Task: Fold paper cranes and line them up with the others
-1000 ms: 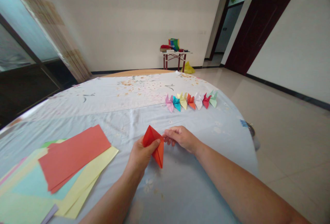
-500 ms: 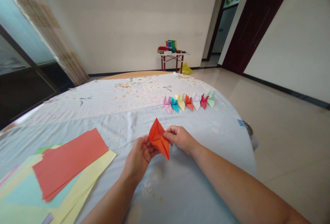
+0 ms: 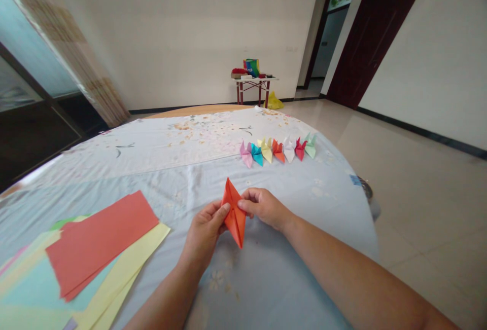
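Note:
A folded orange paper piece (image 3: pixel 233 212), diamond shaped with a point up and a point down, is held just above the pale blue tablecloth (image 3: pixel 274 274). My left hand (image 3: pixel 204 231) pinches its left side with thumb and fingers. My right hand (image 3: pixel 264 207) pinches its right edge near the middle. Both hands are closed on the paper.
A row of several folded paper figures (image 3: pixel 277 150) in mixed colours stands farther back on the table. A stack of flat sheets, red (image 3: pixel 97 241) on yellow (image 3: pixel 125 271) and light blue, lies at the left. The round table's edge (image 3: pixel 371 228) drops off to the right.
The orange piece has been turned from a broad kite shape to a narrower upright diamond. My left fingers shifted onto its left face; my right hand kept its pinch.

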The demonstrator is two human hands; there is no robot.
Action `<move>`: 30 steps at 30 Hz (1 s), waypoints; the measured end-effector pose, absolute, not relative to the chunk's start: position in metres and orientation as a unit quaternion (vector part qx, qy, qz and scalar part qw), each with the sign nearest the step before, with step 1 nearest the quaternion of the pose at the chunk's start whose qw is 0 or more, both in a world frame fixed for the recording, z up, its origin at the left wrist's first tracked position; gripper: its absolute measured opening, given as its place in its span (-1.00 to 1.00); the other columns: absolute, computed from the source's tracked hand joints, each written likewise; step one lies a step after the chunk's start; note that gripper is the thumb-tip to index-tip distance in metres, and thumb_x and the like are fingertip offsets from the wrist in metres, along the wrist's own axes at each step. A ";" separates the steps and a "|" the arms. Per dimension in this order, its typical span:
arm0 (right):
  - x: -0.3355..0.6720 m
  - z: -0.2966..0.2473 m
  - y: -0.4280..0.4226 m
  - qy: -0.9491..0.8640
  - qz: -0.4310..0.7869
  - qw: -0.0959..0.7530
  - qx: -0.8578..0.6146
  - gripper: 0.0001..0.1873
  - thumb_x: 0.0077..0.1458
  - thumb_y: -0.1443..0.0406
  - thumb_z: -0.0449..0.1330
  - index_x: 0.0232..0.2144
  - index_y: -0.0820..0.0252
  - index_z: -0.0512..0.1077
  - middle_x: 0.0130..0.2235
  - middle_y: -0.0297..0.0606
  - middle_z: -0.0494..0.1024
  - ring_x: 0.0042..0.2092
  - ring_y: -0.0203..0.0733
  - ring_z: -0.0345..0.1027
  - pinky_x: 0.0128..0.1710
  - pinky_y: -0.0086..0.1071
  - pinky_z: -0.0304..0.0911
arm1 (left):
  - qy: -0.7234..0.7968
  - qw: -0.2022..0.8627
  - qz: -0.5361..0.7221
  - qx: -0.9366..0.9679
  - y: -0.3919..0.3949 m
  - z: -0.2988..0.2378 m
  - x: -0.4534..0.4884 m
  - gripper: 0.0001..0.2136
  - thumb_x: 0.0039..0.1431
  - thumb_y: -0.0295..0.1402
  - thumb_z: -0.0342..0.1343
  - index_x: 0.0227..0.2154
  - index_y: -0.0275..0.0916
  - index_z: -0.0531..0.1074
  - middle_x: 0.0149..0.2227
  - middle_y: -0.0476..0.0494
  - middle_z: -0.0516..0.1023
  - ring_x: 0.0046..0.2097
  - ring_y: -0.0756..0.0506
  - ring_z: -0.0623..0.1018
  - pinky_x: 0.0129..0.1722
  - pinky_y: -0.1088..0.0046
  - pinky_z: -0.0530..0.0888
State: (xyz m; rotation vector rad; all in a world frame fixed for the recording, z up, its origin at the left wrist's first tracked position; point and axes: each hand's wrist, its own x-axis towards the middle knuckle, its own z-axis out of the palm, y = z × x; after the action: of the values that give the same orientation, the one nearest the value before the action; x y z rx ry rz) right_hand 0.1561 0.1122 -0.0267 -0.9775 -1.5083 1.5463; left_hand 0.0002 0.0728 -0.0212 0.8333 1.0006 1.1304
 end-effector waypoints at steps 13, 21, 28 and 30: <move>0.155 -0.030 0.111 -0.610 0.593 0.369 -0.375 -0.73 -0.09 0.15 0.21 -0.49 0.25 0.29 -0.57 -0.44 0.31 -0.55 -0.43 0.12 -0.55 -0.51 0.05 | 0.478 0.611 0.496 0.390 0.072 -0.023 0.003 -0.69 -0.09 -0.24 0.22 -0.30 -0.32 0.39 -0.48 -0.06 0.58 -0.45 -0.04 0.55 -0.39 0.49 0.43; 0.154 -0.032 0.112 -0.592 0.619 0.358 -0.372 -0.66 -0.15 0.10 0.27 -0.47 0.28 0.35 -0.58 -0.44 0.33 -0.56 -0.44 0.10 -0.56 -0.52 0.01 | 0.500 0.571 0.497 0.422 0.070 -0.021 0.004 -0.69 -0.11 -0.22 0.21 -0.31 -0.31 0.43 -0.44 -0.07 0.59 -0.39 -0.06 0.55 -0.36 0.48 0.43; 0.154 -0.029 0.111 -0.589 0.627 0.368 -0.354 -0.69 -0.16 0.13 0.28 -0.48 0.28 0.37 -0.58 -0.46 0.30 -0.55 -0.44 0.10 -0.53 -0.52 0.00 | 0.506 0.573 0.489 0.420 0.071 -0.022 0.005 -0.67 -0.17 -0.20 0.24 -0.36 -0.31 0.42 -0.44 -0.10 0.58 -0.34 -0.12 0.56 -0.40 0.47 0.43; 0.154 -0.029 0.111 -0.590 0.621 0.369 -0.359 -0.69 -0.16 0.13 0.29 -0.49 0.28 0.37 -0.59 -0.46 0.30 -0.55 -0.44 0.09 -0.53 -0.52 0.00 | 0.500 0.583 0.488 0.415 0.071 -0.022 0.006 -0.65 -0.18 -0.20 0.25 -0.34 -0.31 0.40 -0.45 -0.09 0.58 -0.35 -0.11 0.56 -0.40 0.47 0.42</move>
State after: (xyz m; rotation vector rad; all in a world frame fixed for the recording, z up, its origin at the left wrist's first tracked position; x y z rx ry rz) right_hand 0.1544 0.1109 -0.0285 -0.9220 -1.5156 1.5944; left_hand 0.0060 0.0709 -0.0219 0.9689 1.1678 1.1401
